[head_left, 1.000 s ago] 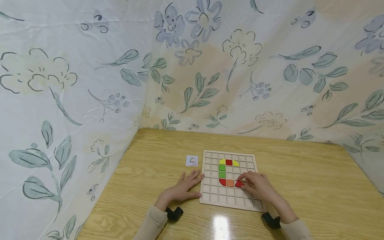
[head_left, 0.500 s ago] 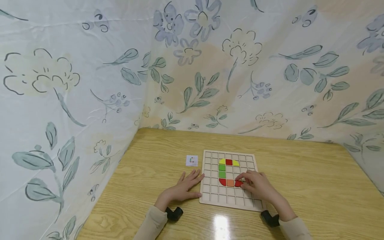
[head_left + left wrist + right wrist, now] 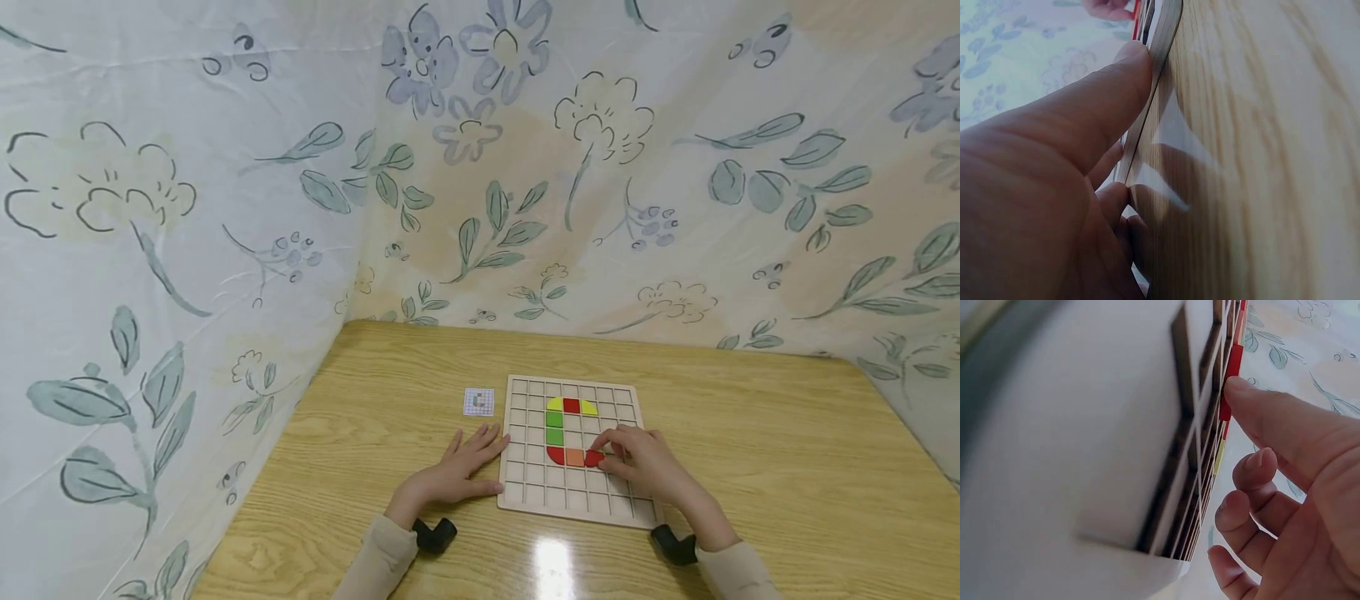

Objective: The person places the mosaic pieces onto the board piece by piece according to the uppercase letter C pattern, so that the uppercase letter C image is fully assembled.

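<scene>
A wooden grid board (image 3: pixel 524 492) lies on the table. My right hand (image 3: pixel 647 463) pinches a red rounded tile (image 3: pixel 593 459) at the right end of a lower row of tiles. In the right wrist view the thumb (image 3: pixel 1250 400) presses against the red tile (image 3: pixel 1232 365); the index finger is hidden there. Left of that tile are an orange square tile (image 3: pixel 574 457) and another red rounded tile (image 3: pixel 556 456). Spread flat on the table, my left hand (image 3: pixel 459 472) touches the board's left edge with its thumb and fingertips.
Green tiles (image 3: pixel 554 427) run up the left side of the pattern to yellow corner tiles (image 3: pixel 590 408) and a dark red square tile (image 3: pixel 572 406). A small printed card (image 3: pixel 478 402) lies left of the board. Floral cloth (image 3: pixel 480 208) hangs behind the table (image 3: pixel 750 433).
The red tile in my right hand has shifted slightly left and settled beside the orange tile, now lying about level with it. The left hand has stayed in place.
</scene>
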`<state>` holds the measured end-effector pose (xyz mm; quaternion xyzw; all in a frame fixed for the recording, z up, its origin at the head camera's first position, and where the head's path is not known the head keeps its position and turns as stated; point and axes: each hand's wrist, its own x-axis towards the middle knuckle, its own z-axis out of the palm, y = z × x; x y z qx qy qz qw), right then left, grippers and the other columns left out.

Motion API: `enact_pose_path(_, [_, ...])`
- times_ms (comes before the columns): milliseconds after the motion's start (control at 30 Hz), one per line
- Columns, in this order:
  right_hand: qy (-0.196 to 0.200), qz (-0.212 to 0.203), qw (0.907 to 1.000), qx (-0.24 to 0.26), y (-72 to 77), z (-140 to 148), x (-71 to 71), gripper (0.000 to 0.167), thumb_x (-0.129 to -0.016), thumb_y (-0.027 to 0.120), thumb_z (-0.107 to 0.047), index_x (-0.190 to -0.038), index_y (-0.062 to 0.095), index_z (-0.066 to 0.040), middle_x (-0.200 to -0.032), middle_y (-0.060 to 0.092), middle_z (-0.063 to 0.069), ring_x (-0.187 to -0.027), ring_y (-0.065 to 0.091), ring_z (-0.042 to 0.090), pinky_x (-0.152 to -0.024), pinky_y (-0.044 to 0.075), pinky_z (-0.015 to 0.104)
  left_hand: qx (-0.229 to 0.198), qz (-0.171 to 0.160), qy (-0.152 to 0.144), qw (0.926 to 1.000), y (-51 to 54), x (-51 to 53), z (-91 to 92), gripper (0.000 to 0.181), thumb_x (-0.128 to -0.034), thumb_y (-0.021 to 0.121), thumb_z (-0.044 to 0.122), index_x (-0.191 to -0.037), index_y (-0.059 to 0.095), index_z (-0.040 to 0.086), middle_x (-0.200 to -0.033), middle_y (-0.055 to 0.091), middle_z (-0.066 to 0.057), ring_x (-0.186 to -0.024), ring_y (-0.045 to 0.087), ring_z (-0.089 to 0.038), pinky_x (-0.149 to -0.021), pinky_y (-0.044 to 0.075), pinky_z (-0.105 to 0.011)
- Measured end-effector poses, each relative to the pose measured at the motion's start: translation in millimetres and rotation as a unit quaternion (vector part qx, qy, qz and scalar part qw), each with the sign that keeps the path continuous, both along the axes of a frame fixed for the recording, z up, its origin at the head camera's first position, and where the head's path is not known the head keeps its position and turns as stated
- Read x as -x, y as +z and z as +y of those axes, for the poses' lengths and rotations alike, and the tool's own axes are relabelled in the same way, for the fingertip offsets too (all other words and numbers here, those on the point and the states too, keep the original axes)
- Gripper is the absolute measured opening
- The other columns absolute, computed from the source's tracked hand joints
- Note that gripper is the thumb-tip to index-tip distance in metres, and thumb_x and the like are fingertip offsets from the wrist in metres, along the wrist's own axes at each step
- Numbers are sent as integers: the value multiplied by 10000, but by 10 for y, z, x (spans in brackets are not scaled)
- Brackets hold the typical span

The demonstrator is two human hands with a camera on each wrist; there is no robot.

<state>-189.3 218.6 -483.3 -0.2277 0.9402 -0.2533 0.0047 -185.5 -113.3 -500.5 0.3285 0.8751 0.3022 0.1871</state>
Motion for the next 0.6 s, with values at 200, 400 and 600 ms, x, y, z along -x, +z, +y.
enact_pose_path(200, [3, 45, 10000, -21, 6, -17, 6, 161, -796, 731, -234, -934, 655, -269, -664, 426, -116, -640, 386, 49, -671, 213, 328, -12, 0, -2, 10000, -15, 6, -3, 707, -933, 516, 397, -1500, 162, 165, -1567, 22, -62, -1436, -25, -253, -1122, -96, -528])
enact_pose_path(400, [-6, -88, 9999, -62, 4, -43, 6, 148, -802, 727, -209, -918, 651, -261, -659, 421, -105, -635, 370, 43, -673, 205, 335, -44, 4, -4, 10000, -28, 4, -10, 708, -933, 516, 398, -1500, 160, 168, -1567, 26, -71, -1436, -23, -261, -1119, -94, -537])
enact_pose_path(600, [-18, -114, 9999, -88, 7, -49, -7, 145, -805, 723, -203, -911, 650, -269, -666, 415, -97, -633, 365, 47, -686, 200, 352, -14, -17, 14, 10000, -32, -3, -16, 712, -931, 516, 408, -1502, 153, 184, -1567, 24, -67, -1436, -25, -258, -1118, -102, -532])
